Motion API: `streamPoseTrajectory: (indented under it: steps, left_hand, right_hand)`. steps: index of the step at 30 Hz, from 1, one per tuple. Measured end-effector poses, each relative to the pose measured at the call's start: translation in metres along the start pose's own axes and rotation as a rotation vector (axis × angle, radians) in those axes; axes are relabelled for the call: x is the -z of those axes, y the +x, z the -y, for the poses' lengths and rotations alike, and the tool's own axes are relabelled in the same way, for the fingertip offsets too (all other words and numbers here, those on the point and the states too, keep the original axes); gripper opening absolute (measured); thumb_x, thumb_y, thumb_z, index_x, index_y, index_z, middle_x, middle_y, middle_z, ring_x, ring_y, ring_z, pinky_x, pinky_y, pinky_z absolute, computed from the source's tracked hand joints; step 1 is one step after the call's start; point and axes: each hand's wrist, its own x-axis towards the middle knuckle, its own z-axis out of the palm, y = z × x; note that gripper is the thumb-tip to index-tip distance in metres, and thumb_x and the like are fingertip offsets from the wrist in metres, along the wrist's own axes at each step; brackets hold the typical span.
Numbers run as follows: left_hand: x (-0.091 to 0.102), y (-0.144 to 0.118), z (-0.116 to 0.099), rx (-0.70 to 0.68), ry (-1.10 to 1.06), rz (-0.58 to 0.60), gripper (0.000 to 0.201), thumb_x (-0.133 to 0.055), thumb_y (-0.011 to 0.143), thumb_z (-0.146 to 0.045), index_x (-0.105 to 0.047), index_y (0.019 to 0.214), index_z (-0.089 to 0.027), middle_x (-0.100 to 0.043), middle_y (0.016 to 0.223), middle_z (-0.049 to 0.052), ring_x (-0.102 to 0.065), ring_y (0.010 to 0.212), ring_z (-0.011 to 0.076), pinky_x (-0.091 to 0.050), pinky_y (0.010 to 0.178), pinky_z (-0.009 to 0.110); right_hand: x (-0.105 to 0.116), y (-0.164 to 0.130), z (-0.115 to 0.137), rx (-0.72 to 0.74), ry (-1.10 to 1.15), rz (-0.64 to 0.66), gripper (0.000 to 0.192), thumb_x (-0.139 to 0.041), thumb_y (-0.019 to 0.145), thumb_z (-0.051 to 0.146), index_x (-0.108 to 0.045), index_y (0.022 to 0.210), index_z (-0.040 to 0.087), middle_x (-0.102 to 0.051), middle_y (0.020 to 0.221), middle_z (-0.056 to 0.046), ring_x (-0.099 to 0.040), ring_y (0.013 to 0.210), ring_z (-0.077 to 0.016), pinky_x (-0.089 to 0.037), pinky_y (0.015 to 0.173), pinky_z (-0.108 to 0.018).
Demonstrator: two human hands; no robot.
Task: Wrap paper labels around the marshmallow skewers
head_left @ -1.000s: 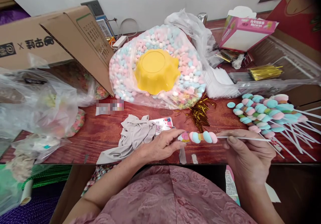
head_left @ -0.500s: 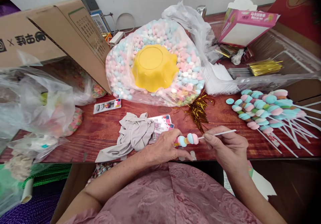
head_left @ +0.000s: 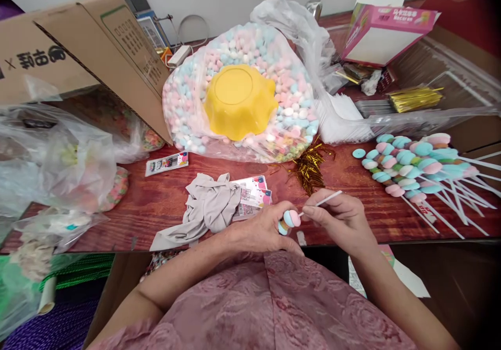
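Observation:
My left hand [head_left: 266, 230] is closed around a marshmallow skewer [head_left: 290, 219]; pink and blue pieces poke out past the fingers, and the rest is covered by the hand. Between thumb and fingers, my right hand [head_left: 336, 217] pinches the skewer's white stick [head_left: 329, 198], which slants up to the right. On the right of the table lies a pile of finished-looking marshmallow skewers [head_left: 415, 164], white sticks pointing right, with one loose blue piece [head_left: 358, 153] at its left. Gold tinsel [head_left: 311, 170] lies just beyond my right hand.
A large clear bag of pastel marshmallows [head_left: 289, 83] with a yellow bowl [head_left: 238, 102] upside down on it fills the back. A beige cloth [head_left: 211, 203] and printed cards [head_left: 254, 190] lie left of my hands. A cardboard box [head_left: 117, 52] stands left, a plastic bin [head_left: 450, 120] right.
My right hand has moved left, closer to my left hand, with the stick. Less of the marshmallow skewer shows beyond my left hand, and it tilts more upward.

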Motion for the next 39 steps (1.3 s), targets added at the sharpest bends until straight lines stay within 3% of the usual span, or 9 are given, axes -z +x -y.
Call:
streamPoseTrajectory:
  steps: [6,8,10,13,22,29,32,37,39]
  left_hand:
    - [0.023,-0.012,-0.008,0.017,0.053,-0.067,0.12,-0.094,0.048,-0.031,-0.03,0.149,-0.027,-0.063,0.113,0.008,-0.06,0.094,0.0222,-0.049,0.078,0.033]
    - [0.028,-0.016,-0.008,0.061,0.056,0.008,0.108,-0.094,0.046,-0.031,-0.044,0.141,-0.025,-0.065,0.102,0.005,-0.06,0.086,0.0199,-0.048,0.074,0.03]
    - [0.026,-0.017,-0.005,0.099,0.015,0.113,0.072,-0.092,0.05,-0.033,-0.062,0.115,-0.021,-0.062,0.084,-0.001,-0.056,0.071,0.0144,-0.045,0.064,0.025]
    - [0.016,-0.015,0.0,0.155,-0.138,0.2,0.042,-0.087,0.059,-0.037,-0.062,0.087,-0.016,-0.053,0.069,-0.005,-0.046,0.059,0.0088,-0.038,0.056,0.022]
    - [0.003,-0.008,0.006,0.201,-0.192,0.019,0.043,-0.087,0.056,-0.034,-0.058,0.081,-0.015,-0.052,0.069,-0.005,-0.045,0.063,0.0094,-0.034,0.057,0.022]
    - [-0.007,-0.001,0.005,0.157,-0.175,-0.025,0.035,-0.085,0.059,-0.026,-0.058,0.078,-0.015,-0.055,0.073,-0.005,-0.048,0.066,0.0093,-0.035,0.058,0.02]
    - [-0.005,-0.002,0.001,0.148,-0.221,-0.024,0.035,-0.085,0.06,-0.028,-0.06,0.08,-0.015,-0.057,0.075,-0.004,-0.05,0.068,0.0096,-0.037,0.061,0.021]
    - [0.012,-0.009,-0.004,0.153,-0.543,0.042,0.052,-0.076,0.074,-0.053,-0.068,0.11,-0.015,-0.068,0.088,0.005,-0.06,0.074,0.0129,-0.045,0.069,0.025]
    - [0.015,-0.008,-0.003,0.182,-0.624,-0.002,0.049,-0.075,0.075,-0.054,-0.072,0.103,-0.013,-0.069,0.084,0.006,-0.061,0.069,0.0124,-0.045,0.065,0.024]
  right_hand:
    - [0.004,-0.006,-0.015,-0.052,0.199,-0.147,0.016,-0.073,0.081,0.031,-0.07,0.071,0.019,-0.066,0.061,-0.001,-0.051,0.047,-0.0094,-0.04,0.045,-0.022]
    - [0.009,-0.008,-0.016,0.019,0.272,-0.152,0.011,-0.073,0.081,0.028,-0.071,0.074,0.02,-0.067,0.063,-0.001,-0.054,0.05,-0.0112,-0.045,0.05,-0.025]
    - [0.014,-0.008,-0.015,0.089,0.289,-0.119,0.008,-0.072,0.082,0.027,-0.073,0.076,0.021,-0.067,0.065,-0.001,-0.058,0.055,-0.0139,-0.048,0.055,-0.028]
    - [0.018,-0.006,-0.011,0.125,0.234,-0.068,0.008,-0.072,0.082,0.028,-0.074,0.078,0.022,-0.068,0.067,-0.002,-0.061,0.062,-0.0166,-0.05,0.06,-0.031]
    - [-0.016,-0.009,-0.01,-0.071,0.108,-0.027,0.024,-0.072,0.082,0.035,-0.069,0.065,0.019,-0.063,0.057,-0.001,-0.054,0.05,-0.0111,-0.042,0.046,-0.022]
    - [-0.041,-0.018,-0.025,-0.155,0.121,-0.062,0.023,-0.072,0.08,0.035,-0.069,0.065,0.018,-0.065,0.06,-0.001,-0.057,0.054,-0.0115,-0.045,0.052,-0.022]
    - [-0.035,-0.017,-0.027,-0.145,0.132,-0.017,0.019,-0.073,0.079,0.033,-0.071,0.068,0.018,-0.066,0.063,-0.001,-0.058,0.058,-0.0122,-0.046,0.056,-0.023]
    - [-0.007,-0.005,-0.019,-0.021,0.211,-0.009,0.014,-0.071,0.083,0.03,-0.071,0.072,0.02,-0.062,0.066,0.0,-0.055,0.062,-0.0117,-0.044,0.058,-0.024]
    - [-0.001,0.001,-0.014,0.035,0.207,0.061,0.013,-0.069,0.085,0.028,-0.071,0.074,0.021,-0.061,0.069,0.0,-0.055,0.065,-0.0125,-0.045,0.061,-0.025]
